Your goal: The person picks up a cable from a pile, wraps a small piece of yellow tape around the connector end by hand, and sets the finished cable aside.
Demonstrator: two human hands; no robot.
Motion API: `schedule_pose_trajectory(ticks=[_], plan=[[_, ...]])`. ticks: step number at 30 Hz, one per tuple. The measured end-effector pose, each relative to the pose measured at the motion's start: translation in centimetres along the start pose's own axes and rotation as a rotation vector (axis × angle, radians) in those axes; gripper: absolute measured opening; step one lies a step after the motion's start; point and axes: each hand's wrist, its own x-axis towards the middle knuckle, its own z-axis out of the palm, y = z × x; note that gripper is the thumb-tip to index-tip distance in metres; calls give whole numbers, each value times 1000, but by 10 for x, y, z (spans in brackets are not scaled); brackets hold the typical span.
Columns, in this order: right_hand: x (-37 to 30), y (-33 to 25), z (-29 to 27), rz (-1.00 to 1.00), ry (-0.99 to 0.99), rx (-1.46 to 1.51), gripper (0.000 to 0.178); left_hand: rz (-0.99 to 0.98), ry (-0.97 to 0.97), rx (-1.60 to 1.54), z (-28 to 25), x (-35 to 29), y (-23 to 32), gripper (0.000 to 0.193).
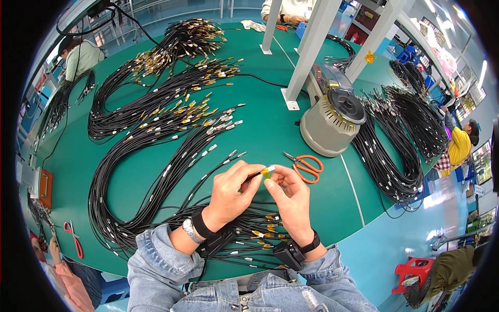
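Observation:
My left hand (228, 191) pinches a thin black cable (253, 177) near its end, in front of my chest. The cable's tip carries a white connector (271, 169) with a yellow-green strip of tape (267, 174) beside it. My right hand (291, 200) is closed at that tip, thumb and forefinger on the tape; the exact grip is partly hidden. Under my wrists lies a spread of loose black cables (260, 229) with white and yellow ends. Just beyond my right hand rest scissors (307, 167) with orange handles.
Large bundles of black cables (112, 182) curve across the green table (254, 114) at the left, more (395, 161) at the right. A round grey tape dispenser (327, 127) stands by white metal posts (306, 57). Red scissors (77, 244) lie at the left edge. Other people sit around.

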Motion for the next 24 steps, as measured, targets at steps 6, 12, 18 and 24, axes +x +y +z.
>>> schedule_pose_trajectory(ticks=[6, 12, 18, 24], plan=[[-1, 0, 2, -28, -47, 44, 25, 61, 17, 46, 1, -2, -4, 23], [0, 2, -2, -24, -36, 24, 12, 46, 9, 43, 1, -3, -1, 20], [-1, 1, -3, -36, -25, 6, 9, -26, 5, 19, 1, -5, -3, 13], [-1, 1, -4, -42, -21, -1, 10, -55, -15, -16, 3, -6, -4, 5]])
